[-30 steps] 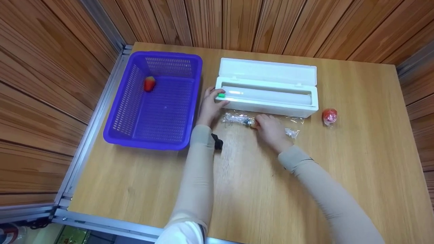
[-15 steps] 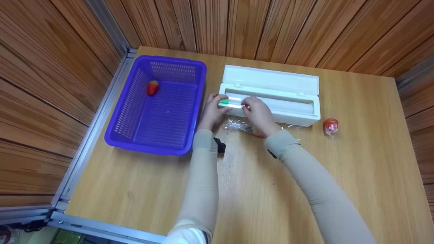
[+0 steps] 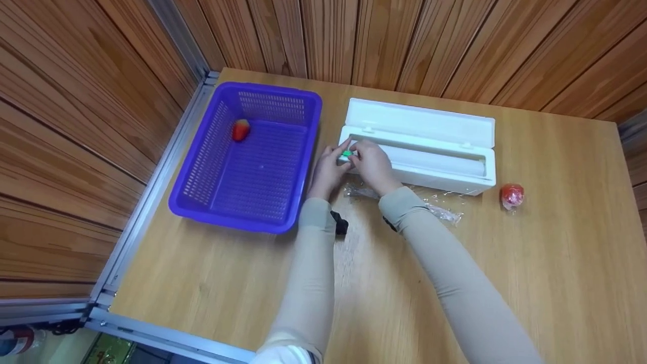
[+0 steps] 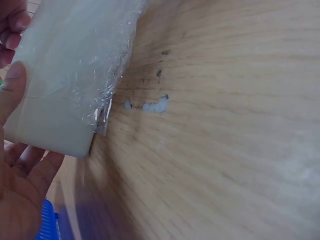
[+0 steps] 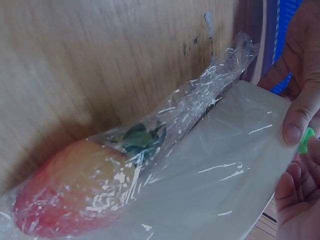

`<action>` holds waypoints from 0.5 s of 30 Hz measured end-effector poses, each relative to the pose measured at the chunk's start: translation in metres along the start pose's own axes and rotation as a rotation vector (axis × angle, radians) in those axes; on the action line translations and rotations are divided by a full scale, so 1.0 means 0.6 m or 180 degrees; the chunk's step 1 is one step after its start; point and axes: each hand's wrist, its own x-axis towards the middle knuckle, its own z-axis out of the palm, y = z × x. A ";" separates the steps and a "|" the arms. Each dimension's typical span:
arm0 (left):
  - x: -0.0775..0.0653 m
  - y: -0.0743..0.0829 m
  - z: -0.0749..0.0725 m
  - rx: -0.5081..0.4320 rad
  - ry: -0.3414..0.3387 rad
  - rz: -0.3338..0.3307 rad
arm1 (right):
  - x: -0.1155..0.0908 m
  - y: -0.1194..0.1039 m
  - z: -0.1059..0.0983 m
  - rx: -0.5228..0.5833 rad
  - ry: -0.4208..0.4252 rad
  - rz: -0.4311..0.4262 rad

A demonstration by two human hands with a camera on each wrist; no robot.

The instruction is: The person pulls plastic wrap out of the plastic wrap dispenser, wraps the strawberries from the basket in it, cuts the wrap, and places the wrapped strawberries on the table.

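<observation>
A white cling film box (image 3: 450,177) lies on the table with its lid folded back, the roll (image 3: 440,161) showing inside. My left hand (image 3: 327,174) grips its left end, thumb on the front and fingers round the end in the left wrist view. At that end my right hand (image 3: 373,166) pinches the small green slide cutter (image 3: 347,153), close to the left thumb. Clear film (image 5: 220,90) hangs over the box's front and wraps a red and yellowish strawberry (image 5: 75,185) with green leaves. In the head view my right forearm hides this strawberry.
A purple basket (image 3: 230,226) stands left of the box, holding one red strawberry (image 3: 240,130). A film-wrapped red round thing (image 3: 512,195) sits right of the box. Wooden walls (image 3: 384,45) enclose the table's back and left side.
My right hand has left the wrapped strawberry in front of the box and moved up and left to the green slide cutter. My left hand stays at the box's left end.
</observation>
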 end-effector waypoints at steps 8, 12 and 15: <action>0.004 0.003 0.000 -0.0135 0.0079 0.0047 | 0.007 0.001 0.000 -0.0146 0.0091 -0.0129; 0.004 0.001 0.000 -0.0229 0.0057 0.0014 | 0.009 0.003 -0.001 -0.0082 0.0060 -0.0174; 0.002 -0.002 0.000 -0.0257 0.0025 -0.0001 | 0.008 0.007 -0.001 -0.0009 0.0062 -0.0235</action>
